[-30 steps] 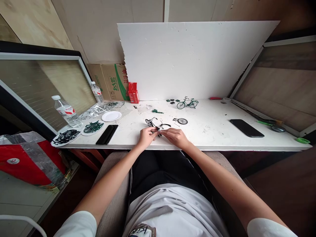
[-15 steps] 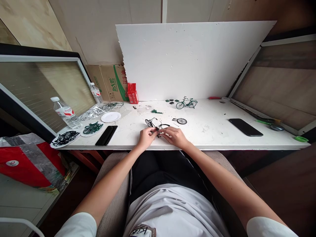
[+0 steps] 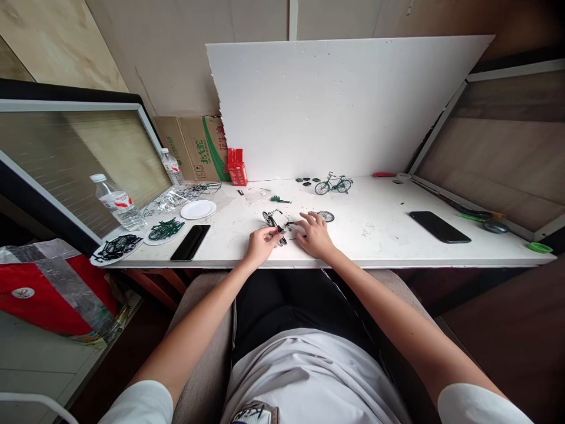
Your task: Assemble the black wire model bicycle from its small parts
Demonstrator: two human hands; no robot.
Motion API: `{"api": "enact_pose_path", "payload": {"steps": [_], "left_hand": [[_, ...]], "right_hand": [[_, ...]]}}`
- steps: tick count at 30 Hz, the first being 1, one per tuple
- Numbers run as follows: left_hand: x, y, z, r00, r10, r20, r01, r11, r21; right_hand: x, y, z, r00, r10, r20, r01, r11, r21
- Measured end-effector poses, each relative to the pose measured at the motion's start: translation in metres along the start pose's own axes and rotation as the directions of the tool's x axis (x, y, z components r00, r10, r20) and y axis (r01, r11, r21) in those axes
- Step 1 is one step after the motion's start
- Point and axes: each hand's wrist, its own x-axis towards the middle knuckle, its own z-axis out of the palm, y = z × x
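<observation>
A small, partly built black model bicycle [image 3: 272, 222] lies on the white table [image 3: 379, 241] just ahead of me. My left hand [image 3: 261, 244] pinches its rear end, fingers closed on it. My right hand [image 3: 314, 234] rests on the table to the right of the model with its fingers stretched out and spread, fingertips near a loose thin part and a separate small wheel [image 3: 326, 216]. A finished green model bicycle [image 3: 334, 184] stands further back.
Two black phones [image 3: 190, 241] [image 3: 438, 227] lie left and right. Paper plates [image 3: 198, 208] with model parts [image 3: 165, 228], two water bottles [image 3: 117, 202], a red box [image 3: 236, 167], a cardboard box [image 3: 198, 147] and a white foam board [image 3: 335, 106] stand at the back and left.
My right hand has let go of the model, opened, and moved away to the right and a little forward. My left hand still holds the model, which has shifted slightly.
</observation>
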Motion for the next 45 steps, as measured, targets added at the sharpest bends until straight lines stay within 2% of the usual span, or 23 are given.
{"api": "enact_pose_path", "payload": {"steps": [3,9,16,20,26,32,45], "left_hand": [[0.002,-0.003,0.0,1.0,0.001,-0.015,-0.001,1.0,-0.021],[0.005,-0.009,0.0,0.999,0.024,-0.032,-0.025,0.999,-0.024],[0.006,-0.011,-0.001,1.0,0.018,-0.025,-0.019,1.0,-0.022],[0.006,-0.011,-0.001,0.998,0.045,-0.048,-0.045,0.999,0.002],[0.006,-0.012,-0.002,0.993,0.103,-0.057,-0.1,0.994,0.043],[0.006,-0.011,-0.003,0.992,0.123,-0.04,-0.121,0.991,0.054],[0.006,-0.013,-0.002,0.993,0.117,-0.031,-0.116,0.992,0.04]], "right_hand": [[-0.002,0.003,0.009,0.998,-0.005,0.07,0.007,0.999,-0.036],[-0.002,0.009,0.014,0.995,0.005,0.099,-0.004,1.0,-0.012],[0.001,0.006,0.004,0.995,-0.09,-0.051,0.092,0.995,0.041],[0.003,0.003,-0.006,0.976,-0.135,-0.169,0.165,0.97,0.179],[0.002,-0.001,-0.012,0.947,-0.044,-0.319,0.155,0.931,0.331],[0.002,-0.004,-0.014,0.939,0.013,-0.344,0.136,0.904,0.405],[-0.001,-0.004,-0.012,0.953,-0.016,-0.303,0.145,0.901,0.41]]}}
